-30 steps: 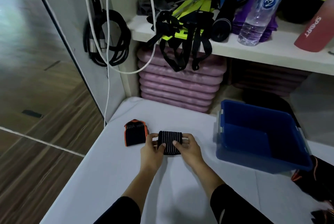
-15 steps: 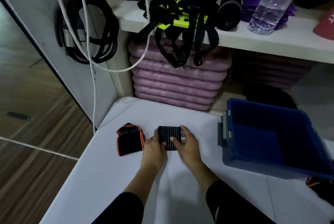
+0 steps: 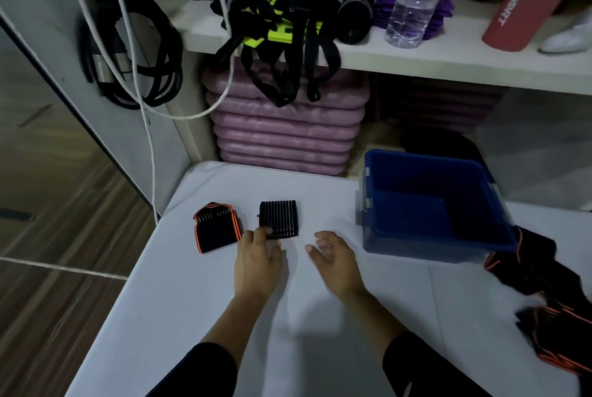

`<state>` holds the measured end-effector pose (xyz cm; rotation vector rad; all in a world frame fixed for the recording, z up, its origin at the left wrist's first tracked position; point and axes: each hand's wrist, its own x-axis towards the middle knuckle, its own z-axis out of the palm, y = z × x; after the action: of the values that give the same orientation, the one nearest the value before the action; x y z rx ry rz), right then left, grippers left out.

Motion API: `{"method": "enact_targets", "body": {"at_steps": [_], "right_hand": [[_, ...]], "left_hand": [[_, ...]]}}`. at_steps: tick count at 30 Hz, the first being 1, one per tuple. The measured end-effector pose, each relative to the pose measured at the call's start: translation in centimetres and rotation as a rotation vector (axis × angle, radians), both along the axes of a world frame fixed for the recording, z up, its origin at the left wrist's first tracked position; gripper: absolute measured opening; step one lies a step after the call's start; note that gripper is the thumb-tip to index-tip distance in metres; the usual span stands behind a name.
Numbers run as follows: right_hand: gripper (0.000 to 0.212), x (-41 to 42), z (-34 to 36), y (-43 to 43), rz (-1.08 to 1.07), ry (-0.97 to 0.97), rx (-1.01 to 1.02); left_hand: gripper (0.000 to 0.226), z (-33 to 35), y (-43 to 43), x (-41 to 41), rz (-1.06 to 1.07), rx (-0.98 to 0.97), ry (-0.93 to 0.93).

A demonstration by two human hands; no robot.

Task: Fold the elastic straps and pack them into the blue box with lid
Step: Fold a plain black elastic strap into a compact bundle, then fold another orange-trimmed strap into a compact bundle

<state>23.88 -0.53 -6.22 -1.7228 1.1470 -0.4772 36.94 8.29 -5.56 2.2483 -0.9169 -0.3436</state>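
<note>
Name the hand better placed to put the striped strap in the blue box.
Right, probably: the right hand hangs open between the striped strap and the blue box. The left hand touches the strap's corner, farther from the box.

- The person wears a black long-sleeved top; the left sleeve and the right sleeve each end partway along the forearm.
- The sleeve fabric looks plain, dark and matte.
- A thin pale mark, slightly curved, sits low on the right sleeve.
- The left hand and right hand are bare; the right one's fingers look slightly blurred.
</note>
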Motion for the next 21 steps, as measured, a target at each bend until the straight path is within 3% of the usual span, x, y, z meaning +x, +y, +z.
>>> {"method": "enact_targets", "body": {"at_steps": [4, 9, 13, 21], "right_hand": [[0.025, -6.4, 0.6, 1.9, -0.005, 0.107, -0.126], [0.042, -15.4, 1.0, 2.6, -0.136, 0.193, -0.165], [0.015, -23.0, 1.6, 1.1, -0.247, 0.216, -0.199], [0.008, -36.3, 2.5, -3.9, -0.401, 0.117, -0.238]], "left_hand": [[0.019, 0.5, 1.4, -4.3, -0.108, -0.008, 0.072], [0.019, -0.2, 0.7, -11.5, -0.287, 0.056, 0.212], [0.02, 0.0, -1.6, -18.5, -0.392, 0.096, 0.308], [0.016, 1.2, -8.3, -31.5, -0.447, 0.041, 0.415]]}}
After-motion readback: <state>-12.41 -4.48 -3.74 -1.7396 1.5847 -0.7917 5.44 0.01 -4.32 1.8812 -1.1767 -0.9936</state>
